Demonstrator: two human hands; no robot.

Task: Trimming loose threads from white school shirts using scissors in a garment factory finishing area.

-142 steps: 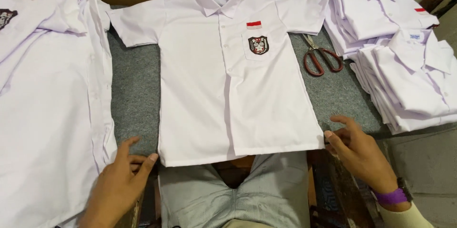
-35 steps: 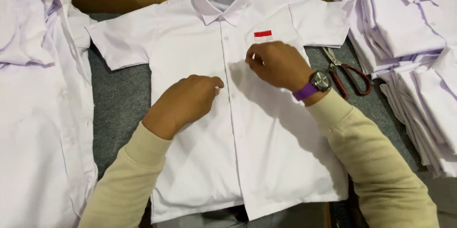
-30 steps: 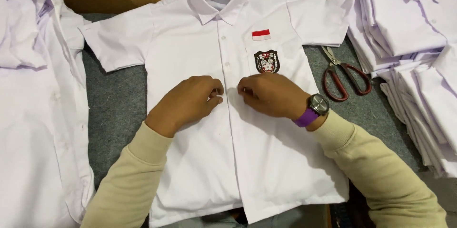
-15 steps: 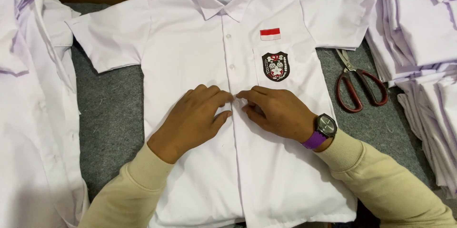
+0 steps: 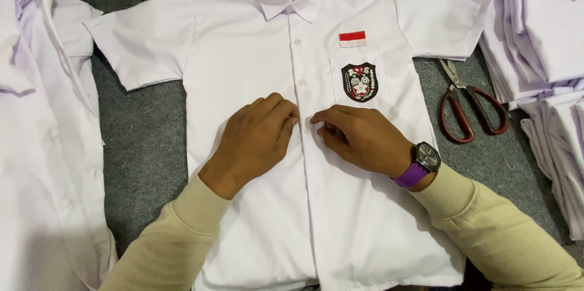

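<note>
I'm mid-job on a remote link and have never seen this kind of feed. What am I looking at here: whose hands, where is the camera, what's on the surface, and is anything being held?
There is no machine here: these are a person's two bare hands, filmed by one camera worn on that person's head and looking down. The left hand and the right hand meet at the button strip in the middle of a white short-sleeved shirt, which lies flat, front up, on a grey felt-like surface. The fingertips pinch the fabric there; whether a button is between them cannot be seen. The right wrist wears a watch with a purple strap. The shirt's chest pocket bears a shield badge, with a small red and white patch above it. Red-handled scissors lie untouched to the right, beside stacks of folded white shirts. More white shirts lie loosely on the left.
</note>
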